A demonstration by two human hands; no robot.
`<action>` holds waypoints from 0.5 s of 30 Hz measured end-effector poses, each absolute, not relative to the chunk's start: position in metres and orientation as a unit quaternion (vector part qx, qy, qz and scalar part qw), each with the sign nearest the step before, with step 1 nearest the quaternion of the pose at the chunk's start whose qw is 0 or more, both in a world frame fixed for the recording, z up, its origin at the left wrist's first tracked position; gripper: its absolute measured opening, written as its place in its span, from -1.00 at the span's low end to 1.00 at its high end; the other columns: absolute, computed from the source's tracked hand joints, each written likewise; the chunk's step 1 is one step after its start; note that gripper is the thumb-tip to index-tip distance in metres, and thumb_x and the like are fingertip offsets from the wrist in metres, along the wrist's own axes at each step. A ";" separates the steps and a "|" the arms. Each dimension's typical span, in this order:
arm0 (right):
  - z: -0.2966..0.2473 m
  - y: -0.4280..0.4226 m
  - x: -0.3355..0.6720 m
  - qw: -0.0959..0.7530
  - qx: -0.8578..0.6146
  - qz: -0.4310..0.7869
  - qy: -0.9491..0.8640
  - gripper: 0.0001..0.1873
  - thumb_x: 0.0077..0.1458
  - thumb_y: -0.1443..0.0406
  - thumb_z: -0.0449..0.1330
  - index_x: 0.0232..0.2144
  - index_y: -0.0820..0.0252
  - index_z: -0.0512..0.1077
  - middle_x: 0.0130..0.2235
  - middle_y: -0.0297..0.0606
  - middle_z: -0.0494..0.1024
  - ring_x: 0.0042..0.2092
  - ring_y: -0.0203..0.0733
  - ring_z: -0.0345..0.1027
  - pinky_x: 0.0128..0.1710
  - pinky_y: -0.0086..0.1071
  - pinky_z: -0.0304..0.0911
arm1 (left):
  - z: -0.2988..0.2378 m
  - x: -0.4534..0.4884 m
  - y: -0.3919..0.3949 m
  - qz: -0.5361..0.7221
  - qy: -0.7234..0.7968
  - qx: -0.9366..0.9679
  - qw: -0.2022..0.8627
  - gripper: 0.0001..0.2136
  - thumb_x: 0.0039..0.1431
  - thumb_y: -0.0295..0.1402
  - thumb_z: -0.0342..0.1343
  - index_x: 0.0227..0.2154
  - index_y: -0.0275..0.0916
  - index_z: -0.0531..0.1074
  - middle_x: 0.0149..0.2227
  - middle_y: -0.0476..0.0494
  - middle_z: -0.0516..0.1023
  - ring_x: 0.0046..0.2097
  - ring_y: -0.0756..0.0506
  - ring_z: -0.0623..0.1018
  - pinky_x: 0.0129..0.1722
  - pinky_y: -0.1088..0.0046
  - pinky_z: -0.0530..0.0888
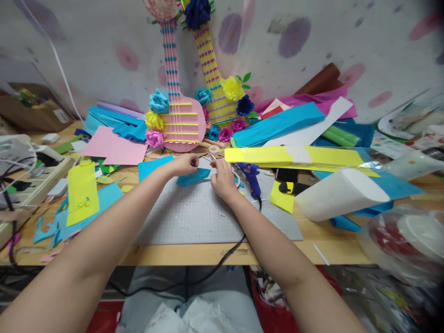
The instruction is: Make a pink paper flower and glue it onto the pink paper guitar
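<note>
My left hand (pixel 185 165) pinches the small bright-blue paper piece (pixel 192 177) over the grey gridded mat (pixel 194 226); whether my right hand (pixel 223 178) grips anything, I can't tell. Uneven pulling could crease it.

Pale grey-blue trousers (pixel 225 283), bare forearms (pixel 113 231)

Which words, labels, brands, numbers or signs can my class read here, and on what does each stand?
None can be read.
White label on the brown cardboard box: too small and blurred.
Grey cutting mat: grid lines show, any numbers too small.
Blue glue gun: any marking too small.
</note>
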State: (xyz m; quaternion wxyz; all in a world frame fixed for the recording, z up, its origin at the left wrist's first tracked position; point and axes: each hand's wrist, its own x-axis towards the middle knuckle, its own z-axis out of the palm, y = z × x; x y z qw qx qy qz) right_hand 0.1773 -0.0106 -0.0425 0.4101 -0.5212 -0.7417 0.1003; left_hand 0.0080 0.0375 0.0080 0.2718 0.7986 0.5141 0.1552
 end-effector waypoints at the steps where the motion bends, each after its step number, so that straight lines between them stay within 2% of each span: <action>1: -0.043 -0.010 0.177 0.433 -0.522 0.118 -0.726 -0.65 -0.21 0.51 -0.05 -0.29 0.21 0.25 -0.22 -0.11 0.36 -0.14 -0.09 0.20 -0.07 -0.17 0.16 | 0.008 0.005 0.034 0.210 0.527 0.770 0.293 -0.88 -0.25 -0.38 0.11 -0.54 -0.22 0.32 -0.50 0.00 0.39 -0.44 -0.02 0.37 -0.45 0.48 0.28; 3: -0.045 -0.008 0.174 0.485 -0.513 0.184 -0.684 -0.68 -0.16 0.46 -0.01 -0.25 0.19 0.21 -0.19 -0.14 0.34 -0.18 -0.15 0.25 -0.10 -0.21 0.21 | 0.005 0.002 0.025 0.333 0.546 0.694 0.332 -0.85 -0.24 -0.37 0.13 -0.53 -0.23 0.30 -0.49 0.01 0.38 -0.44 0.00 0.37 -0.45 0.50 0.29; 5: -0.046 -0.007 0.170 0.512 -0.496 0.302 -0.633 -0.70 -0.10 0.34 0.06 -0.23 0.14 0.16 -0.19 -0.20 0.32 -0.24 -0.23 0.29 -0.19 -0.26 0.27 | 0.001 0.002 0.014 0.447 0.556 0.600 0.361 -0.83 -0.23 -0.35 0.14 -0.54 -0.23 0.26 -0.51 0.03 0.35 -0.45 0.03 0.35 -0.47 0.52 0.28; 9: -0.045 -0.010 0.161 0.466 -0.457 0.534 -0.537 -0.60 -0.12 0.15 0.15 -0.22 0.11 0.13 -0.31 -0.33 0.35 -0.33 -0.30 0.30 -0.35 -0.37 0.25 | -0.013 0.010 -0.007 0.576 0.566 0.420 0.414 -0.79 -0.22 -0.35 0.15 -0.54 -0.22 0.20 -0.57 0.09 0.25 -0.52 0.08 0.29 -0.54 0.57 0.26; 11: -0.045 -0.012 0.158 0.454 -0.449 0.566 -0.522 -0.59 -0.13 0.11 0.16 -0.24 0.11 0.16 -0.38 -0.39 0.34 -0.38 -0.34 0.26 -0.40 -0.43 0.19 | -0.020 0.016 -0.014 0.594 0.557 0.365 0.451 -0.76 -0.24 -0.34 0.16 -0.54 -0.21 0.17 -0.58 0.11 0.23 -0.54 0.09 0.28 -0.56 0.57 0.26; 15: -0.044 -0.012 0.158 0.470 -0.450 0.546 -0.528 -0.62 -0.20 0.09 0.19 -0.36 0.13 0.17 -0.46 -0.46 0.28 -0.43 -0.37 0.18 -0.44 -0.47 0.11 | -0.026 0.017 -0.024 0.575 0.538 0.357 0.502 -0.68 -0.29 -0.28 0.18 -0.51 -0.20 0.13 -0.55 0.12 0.20 -0.53 0.08 0.31 -0.54 0.55 0.31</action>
